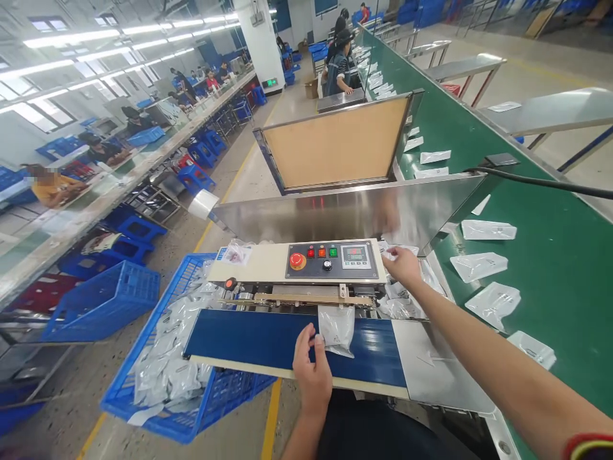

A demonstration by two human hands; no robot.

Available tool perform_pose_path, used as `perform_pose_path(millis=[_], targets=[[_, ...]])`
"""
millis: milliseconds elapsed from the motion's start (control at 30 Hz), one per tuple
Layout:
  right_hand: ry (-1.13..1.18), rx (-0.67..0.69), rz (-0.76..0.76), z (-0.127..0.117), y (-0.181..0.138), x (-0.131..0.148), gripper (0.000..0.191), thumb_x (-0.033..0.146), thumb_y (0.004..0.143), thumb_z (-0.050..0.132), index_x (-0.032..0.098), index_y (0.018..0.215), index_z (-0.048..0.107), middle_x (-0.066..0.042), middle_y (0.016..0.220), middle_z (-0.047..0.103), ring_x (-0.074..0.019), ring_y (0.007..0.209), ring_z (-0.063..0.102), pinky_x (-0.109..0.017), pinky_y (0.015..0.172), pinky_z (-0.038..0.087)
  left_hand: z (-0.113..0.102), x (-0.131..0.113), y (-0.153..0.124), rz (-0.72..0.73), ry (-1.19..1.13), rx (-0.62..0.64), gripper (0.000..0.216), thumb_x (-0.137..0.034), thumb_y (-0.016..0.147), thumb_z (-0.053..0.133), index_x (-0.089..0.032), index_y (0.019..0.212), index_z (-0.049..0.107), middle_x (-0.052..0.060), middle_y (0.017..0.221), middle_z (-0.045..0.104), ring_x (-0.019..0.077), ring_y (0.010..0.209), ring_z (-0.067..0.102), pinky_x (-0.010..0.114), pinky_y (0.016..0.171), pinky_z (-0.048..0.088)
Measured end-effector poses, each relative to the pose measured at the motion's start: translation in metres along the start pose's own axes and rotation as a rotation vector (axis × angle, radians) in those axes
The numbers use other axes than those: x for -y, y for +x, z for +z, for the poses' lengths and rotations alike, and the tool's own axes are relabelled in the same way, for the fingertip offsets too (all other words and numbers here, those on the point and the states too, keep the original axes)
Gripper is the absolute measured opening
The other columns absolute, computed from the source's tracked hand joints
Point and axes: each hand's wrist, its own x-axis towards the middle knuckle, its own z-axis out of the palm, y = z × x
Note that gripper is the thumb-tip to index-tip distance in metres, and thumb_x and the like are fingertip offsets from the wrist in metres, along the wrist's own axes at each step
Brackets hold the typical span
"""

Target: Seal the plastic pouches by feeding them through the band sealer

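L hand (312,367) open, fingertips laid on lower-left corner of clear pouch (338,327), which lies flat on blue belt (249,342) w/ top edge under sealer rail (297,298); R hand (403,266) curled into heap of pouches (400,306) just rt of control panel (335,259), grip hidden, cannot tell if holding. Pouch judged light, limp, slick film: best taken by side edges nr top, kept flat. Beyond: steel chute (345,214), blue crate (158,425) at left, green conveyor (550,211) at rt.

Bright overhead tube lighting, steel glare, wide-angle edge distortion, slight motion blur
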Motion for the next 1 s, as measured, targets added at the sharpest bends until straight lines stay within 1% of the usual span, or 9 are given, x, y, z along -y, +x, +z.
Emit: perform_pose_path(millis=[100, 167, 267, 367, 500, 633, 700, 833, 1000], targets=[[0.024, -0.057, -0.023, 0.019, 0.014, 0.010, 0.026, 0.044, 0.085, 0.069, 0.018, 0.086, 0.075, -0.020, 0.121, 0.073, -0.0311, 0.105, 0.067, -0.044, 0.100, 0.051, -0.015, -0.003, -0.011, 0.038, -0.011, -0.012, 0.047, -0.058, 0.104, 0.062, -0.020, 0.124, 0.081, 0.018, 0.127, 0.079, 0.0319, 0.118, 0.077, 0.046, 0.103, 0.065], [0.046, -0.113, -0.038, 0.012, 0.007, 0.007, 0.022, 0.040, 0.087, 0.065, 0.020, 0.081, 0.069, -0.021, 0.132, 0.070, -0.0280, 0.102, 0.067, -0.044, 0.103, 0.050, -0.015, -0.009, -0.014, 0.063, -0.039, 0.018, 0.043, -0.056, 0.105, 0.062, -0.020, 0.117, 0.083, 0.017, 0.119, 0.081, 0.0312, 0.111, 0.079, 0.045, 0.100, 0.066], [0.164, -0.241, -0.142, -0.027, -0.025, -0.006, 0.025, 0.043, 0.089, 0.066, 0.023, 0.076, 0.061, -0.017, 0.128, 0.074, -0.0251, 0.095, 0.069, -0.043, 0.100, 0.053, 0.000, -0.021, -0.012, 0.107, -0.104, 0.145, 0.038, -0.050, 0.107, 0.061, -0.020, 0.112, 0.084, 0.015, 0.111, 0.083, 0.0298, 0.102, 0.081, 0.043, 0.094, 0.068], [0.277, -0.285, -0.180, -0.073, -0.084, -0.017, 0.030, 0.051, 0.090, 0.071, 0.025, 0.077, 0.064, -0.013, 0.110, 0.078, -0.0253, 0.091, 0.071, -0.039, 0.090, 0.055, 0.032, -0.041, -0.008, 0.181, -0.150, 0.318, 0.034, -0.045, 0.107, 0.062, -0.020, 0.116, 0.084, 0.015, 0.113, 0.083, 0.0287, 0.104, 0.079, 0.041, 0.095, 0.066], [0.430, -0.078, -0.112, -0.104, -0.169, -0.016, 0.039, 0.061, 0.082, 0.083, 0.024, 0.075, 0.071, -0.013, 0.100, 0.079, -0.0275, 0.089, 0.072, -0.037, 0.075, 0.057, 0.083, -0.070, -0.009, 0.209, -0.188, 0.583, 0.041, -0.048, 0.103, 0.068, -0.020, 0.131, 0.080, 0.015, 0.126, 0.080, 0.0298, 0.113, 0.076, 0.040, 0.100, 0.062], [0.644, 0.191, 0.062, -0.110, -0.217, -0.013, 0.052, 0.072, 0.077, 0.086, 0.022, 0.091, 0.081, -0.011, 0.081, 0.076, -0.0252, 0.070, 0.069, -0.038, 0.063, 0.059, 0.115, -0.079, -0.016, 0.176, -0.188, 0.702, 0.049, -0.054, 0.108, 0.055, -0.016, 0.100, 0.085, 0.012, 0.095, 0.081, 0.0235, 0.086, 0.070, 0.031, 0.080, 0.056], [0.687, 0.229, 0.158, -0.112, -0.225, -0.017, 0.056, 0.073, 0.077, 0.086, 0.021, 0.098, 0.082, -0.009, 0.076, 0.075, -0.0235, 0.064, 0.067, -0.037, 0.060, 0.058, 0.119, -0.074, -0.018, 0.123, -0.191, 0.698, 0.056, -0.057, 0.108, 0.052, -0.014, 0.088, 0.082, 0.009, 0.082, 0.075, 0.0197, 0.074, 0.062, 0.028, 0.070, 0.048], [0.719, 0.143, 0.320, -0.111, -0.223, -0.030, 0.062, 0.067, 0.067, 0.094, 0.020, 0.103, 0.079, -0.005, 0.070, 0.074, -0.0175, 0.053, 0.059, -0.031, 0.049, 0.048, 0.117, -0.057, -0.015, 0.045, -0.159, 0.755, 0.058, -0.062, 0.102, 0.059, -0.015, 0.072, 0.074, 0.002, 0.065, 0.061, 0.0158, 0.063, 0.050, 0.026, 0.060, 0.037], [0.785, 0.090, 0.404, -0.087, -0.203, -0.033, 0.059, 0.065, 0.058, 0.097, 0.020, 0.086, 0.071, 0.001, 0.054, 0.062, -0.0148, 0.046, 0.052, -0.028, 0.044, 0.040, 0.124, -0.036, -0.002, -0.176, -0.108, 0.604, 0.056, -0.067, 0.089, 0.070, -0.017, 0.064, 0.073, 0.000, 0.056, 0.055, 0.0167, 0.060, 0.049, 0.027, 0.058, 0.038]])
